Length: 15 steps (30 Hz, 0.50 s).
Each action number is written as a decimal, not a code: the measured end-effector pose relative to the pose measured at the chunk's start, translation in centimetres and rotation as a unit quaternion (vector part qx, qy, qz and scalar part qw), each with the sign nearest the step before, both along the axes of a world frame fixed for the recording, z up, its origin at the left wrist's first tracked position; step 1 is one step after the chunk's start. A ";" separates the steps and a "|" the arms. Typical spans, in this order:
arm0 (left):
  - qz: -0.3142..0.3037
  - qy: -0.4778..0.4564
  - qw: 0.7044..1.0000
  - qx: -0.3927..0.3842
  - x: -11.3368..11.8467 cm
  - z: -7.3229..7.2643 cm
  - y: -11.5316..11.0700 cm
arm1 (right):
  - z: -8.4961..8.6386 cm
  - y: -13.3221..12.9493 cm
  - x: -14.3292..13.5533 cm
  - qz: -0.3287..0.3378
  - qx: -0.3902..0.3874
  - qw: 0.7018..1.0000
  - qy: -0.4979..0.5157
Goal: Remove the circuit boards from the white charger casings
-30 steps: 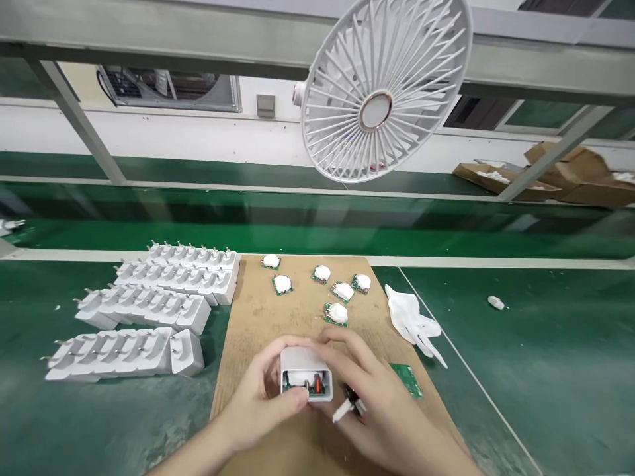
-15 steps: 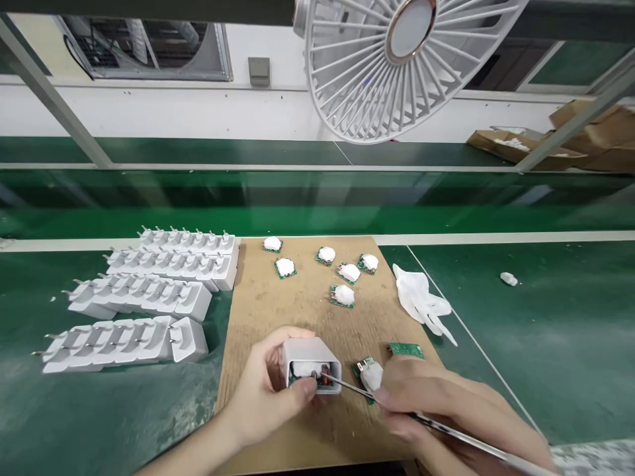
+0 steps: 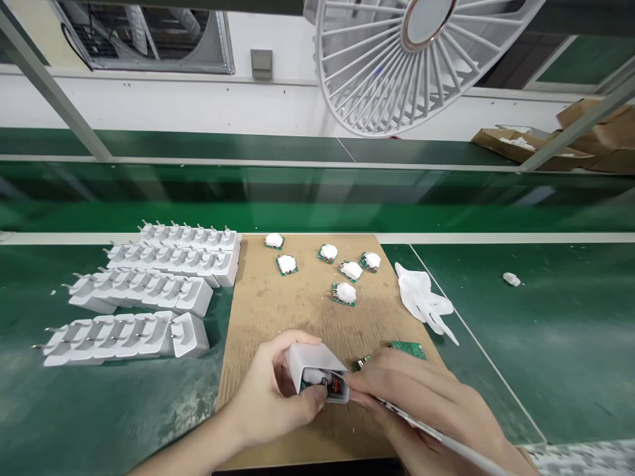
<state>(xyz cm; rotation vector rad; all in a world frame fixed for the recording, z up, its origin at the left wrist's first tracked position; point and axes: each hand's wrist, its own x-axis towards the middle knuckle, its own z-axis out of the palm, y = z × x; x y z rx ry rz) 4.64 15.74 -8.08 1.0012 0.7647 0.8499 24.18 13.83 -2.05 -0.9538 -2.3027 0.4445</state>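
My left hand (image 3: 278, 390) is wrapped round a white plastic charger housing (image 3: 317, 360), its open end turned toward me. Inside the housing sit a circuit board with a white lump and red-orange parts (image 3: 335, 385). My left thumb presses at the lower edge of that opening. In my right hand (image 3: 411, 390) is a thin metal tool like tweezers (image 3: 436, 433), its tip hidden by my fingers and the housing's mouth. Behind my right hand, green circuit boards (image 3: 409, 349) lie partly covered on the cardboard.
Rows of white plug housings (image 3: 114, 337) stand at the left on the green bench. Several boards with white lumps (image 3: 344, 293) lie on the cardboard sheet (image 3: 258, 311). A white glove (image 3: 421, 297) rests at its right edge. A white fan (image 3: 421, 59) hangs above.
My right hand has moved left, closer to the housing, now covering most of the nearby board. The housing has shifted slightly right and tilted.
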 end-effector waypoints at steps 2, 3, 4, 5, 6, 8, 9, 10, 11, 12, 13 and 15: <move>-0.005 0.007 1.000 -0.014 0.1 0.0 0.0 | -0.5 -0.1 0.2 0.012 0.029 0.999 -0.019; -0.007 0.010 1.000 -0.018 0.1 0.0 0.1 | -0.6 -0.2 0.3 0.018 0.039 0.999 -0.024; -0.009 0.013 1.000 -0.021 0.1 0.0 0.1 | -0.6 -0.2 0.4 0.021 0.040 0.999 -0.024; -0.009 0.016 1.000 -0.024 0.1 0.0 0.2 | -0.3 -0.2 0.4 0.018 0.035 0.999 -0.021; -0.007 0.019 0.999 -0.027 0.1 0.0 0.3 | 0.0 -0.2 0.5 0.012 0.029 0.999 -0.013; -0.003 0.023 0.999 -0.030 0.1 -0.1 0.4 | 0.8 -0.1 0.4 0.004 0.019 1.000 0.010; -0.002 0.024 0.999 -0.029 0.1 -0.1 0.4 | 1.1 0.0 0.4 0.002 0.015 1.000 0.018; -0.002 0.025 0.999 -0.028 0.1 -0.1 0.4 | 1.3 0.1 0.3 0.004 0.015 1.000 0.023; -0.004 0.026 0.999 -0.027 0.1 -0.2 0.4 | 1.3 0.2 0.2 0.010 0.017 0.999 0.026; -0.005 0.027 0.999 -0.026 0.0 -0.2 0.4 | 1.3 0.3 0.1 0.015 0.018 0.999 0.029; -0.007 0.027 0.999 -0.024 0.0 -0.3 0.4 | 1.2 0.4 -0.1 0.019 0.018 0.999 0.034; -0.008 0.022 1.000 -0.016 0.0 -0.3 0.4 | 0.7 0.6 -0.3 0.020 0.010 0.999 0.045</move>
